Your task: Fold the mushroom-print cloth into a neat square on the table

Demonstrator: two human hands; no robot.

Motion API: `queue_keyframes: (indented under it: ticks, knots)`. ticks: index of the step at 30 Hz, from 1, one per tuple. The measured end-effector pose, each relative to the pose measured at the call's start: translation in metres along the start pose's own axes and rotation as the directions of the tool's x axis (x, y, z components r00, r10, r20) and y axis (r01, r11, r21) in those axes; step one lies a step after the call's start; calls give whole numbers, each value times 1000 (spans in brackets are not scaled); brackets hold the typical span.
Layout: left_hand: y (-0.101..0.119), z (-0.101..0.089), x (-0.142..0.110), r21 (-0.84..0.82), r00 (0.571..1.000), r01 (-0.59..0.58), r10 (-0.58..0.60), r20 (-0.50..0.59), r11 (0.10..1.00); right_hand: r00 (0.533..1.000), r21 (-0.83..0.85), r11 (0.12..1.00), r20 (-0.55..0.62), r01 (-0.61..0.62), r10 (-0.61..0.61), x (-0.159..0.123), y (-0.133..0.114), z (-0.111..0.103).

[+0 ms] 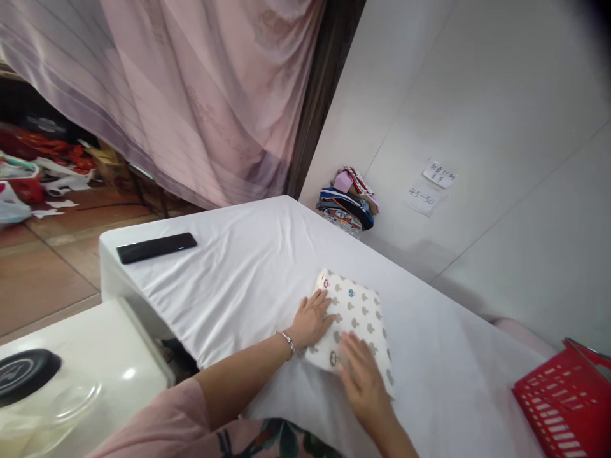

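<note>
A folded white cloth [360, 312] printed with small grey mushroom-like shapes lies on the white-covered table in front of me. A few of its shapes are red, blue or dark. My left hand [312, 321] rests flat on its left edge, fingers stretched out. Over the near part of the cloth is my right hand [360, 375], slightly blurred, with its fingers extended and nothing held in them. Whether the right palm touches the cloth I cannot tell.
A black phone-like slab [157, 247] lies at the table's far left. Folded clothes [347, 200] are stacked by the wall. A red basket [563, 401] stands at the right. Handwritten paper notes [426, 196] hang on the wall, and a pink curtain [205, 89] hangs behind.
</note>
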State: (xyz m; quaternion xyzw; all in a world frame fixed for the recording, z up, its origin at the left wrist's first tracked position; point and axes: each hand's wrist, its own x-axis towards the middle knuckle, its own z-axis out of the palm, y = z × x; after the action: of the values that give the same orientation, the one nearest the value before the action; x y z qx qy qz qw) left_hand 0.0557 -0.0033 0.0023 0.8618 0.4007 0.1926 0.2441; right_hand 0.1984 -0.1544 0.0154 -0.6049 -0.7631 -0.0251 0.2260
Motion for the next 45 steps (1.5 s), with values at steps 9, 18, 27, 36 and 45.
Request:
queue_keyframes:
  ticks: [9,18,27,36,45]
  knots:
    - [2,0,-4,-88,991,93,-100,-85,992,861,38,864,111,-503,496,2,57,12]
    - [-3,-25,-17,-341,904,415,-426,46,844,539,373,448,185,-812,822,4,79,-11]
    - [25,11,-29,-536,943,326,-308,127,779,648,378,562,149,-736,747,10,145,-33]
    - [16,11,-23,-648,891,449,-358,278,614,830,106,824,26,-556,557,22,113,-37]
    - [10,-3,3,-677,883,430,-436,176,597,971,138,964,112,-227,213,21,31,-3]
